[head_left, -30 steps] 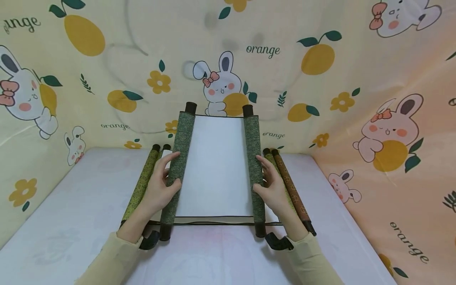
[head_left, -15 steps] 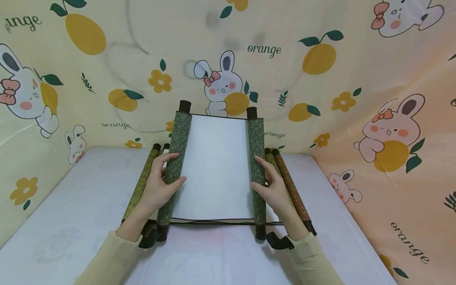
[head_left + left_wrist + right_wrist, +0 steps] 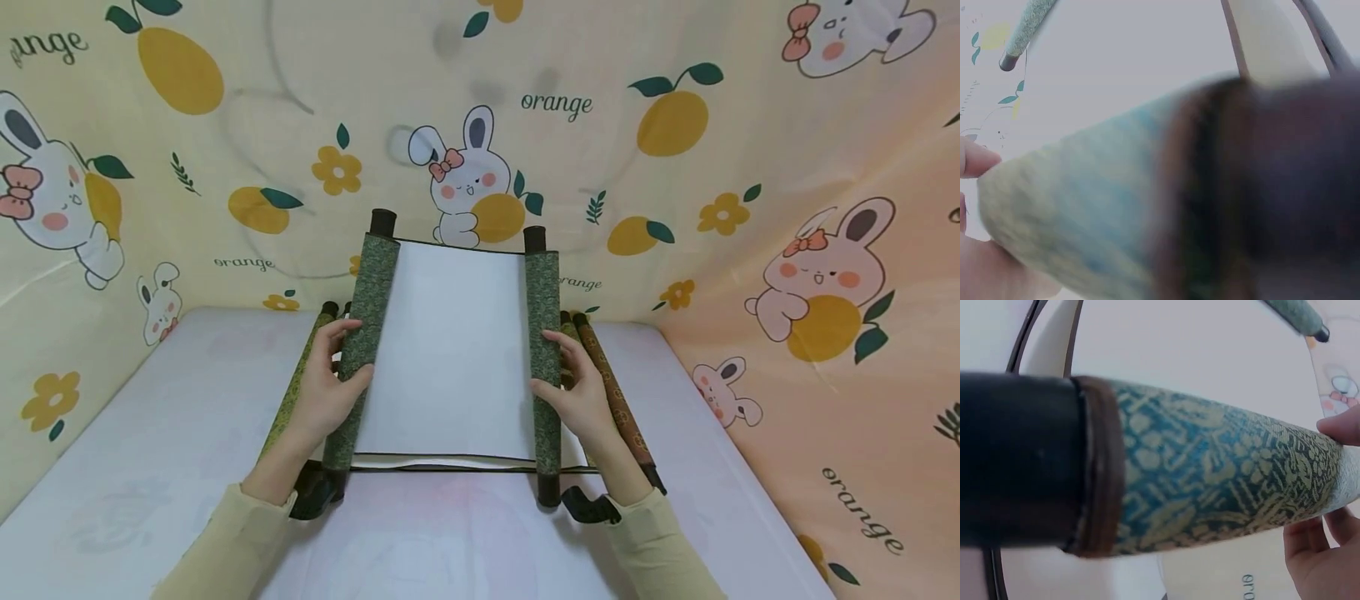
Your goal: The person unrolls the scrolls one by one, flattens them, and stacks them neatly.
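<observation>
A partly unrolled scroll [image 3: 450, 358] with a blank white sheet is held slanted over the table, its upper end raised in the head view. My left hand [image 3: 324, 398] grips its left green patterned roll [image 3: 369, 304], thumb over the front. On the other side, my right hand [image 3: 587, 396] holds the matching right roll [image 3: 543, 321] the same way. Black knobs cap both rolls. In the left wrist view the near roll [image 3: 1097, 194] is blurred. Sharper in the right wrist view, the roll [image 3: 1210, 465] shows a teal and tan pattern.
Beneath and beside the held scroll lie other scroll rolls: a yellow-green one [image 3: 288, 400] at left, and a brown one [image 3: 611, 387] beside another yellow-green roll at right. They rest on a white table [image 3: 442, 542]. A printed cloth [image 3: 570, 167] rises behind and to the sides.
The two green rolls have moved apart, the left one further left and the right one slightly right. More white sheet shows between them. Both hands shifted with the rolls.
</observation>
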Available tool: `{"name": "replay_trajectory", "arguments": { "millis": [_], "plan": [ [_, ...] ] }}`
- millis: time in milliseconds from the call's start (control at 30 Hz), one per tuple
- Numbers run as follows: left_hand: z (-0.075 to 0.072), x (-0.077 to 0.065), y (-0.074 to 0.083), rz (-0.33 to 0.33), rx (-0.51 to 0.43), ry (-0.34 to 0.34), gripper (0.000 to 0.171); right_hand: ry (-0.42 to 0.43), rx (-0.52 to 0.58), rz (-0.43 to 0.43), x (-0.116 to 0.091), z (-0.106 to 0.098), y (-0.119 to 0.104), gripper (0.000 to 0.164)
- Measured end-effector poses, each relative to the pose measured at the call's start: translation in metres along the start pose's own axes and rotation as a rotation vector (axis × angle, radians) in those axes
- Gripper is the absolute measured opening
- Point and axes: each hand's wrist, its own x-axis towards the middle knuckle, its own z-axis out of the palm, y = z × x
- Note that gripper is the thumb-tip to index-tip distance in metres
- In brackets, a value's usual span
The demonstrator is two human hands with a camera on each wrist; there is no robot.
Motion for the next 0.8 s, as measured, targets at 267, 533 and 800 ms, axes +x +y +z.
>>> {"name": "replay_trajectory", "arguments": {
  "millis": [267, 533, 800],
  "plan": [
    [-0.009, 0.002, -0.003, -0.015, -0.048, 0.004, 0.058, -0.03, 0.059, -0.014, -0.003, -0.006, -0.011, 0.075],
    [-0.017, 0.003, 0.004, -0.054, -0.019, 0.014, 0.062, -0.005, 0.04, 0.012, 0.003, -0.017, 0.003, 0.078],
    [-0.019, 0.005, -0.001, -0.075, 0.008, 0.035, 0.059, -0.008, 0.025, -0.021, 0.009, -0.022, 0.019, 0.078]
  ]
}}
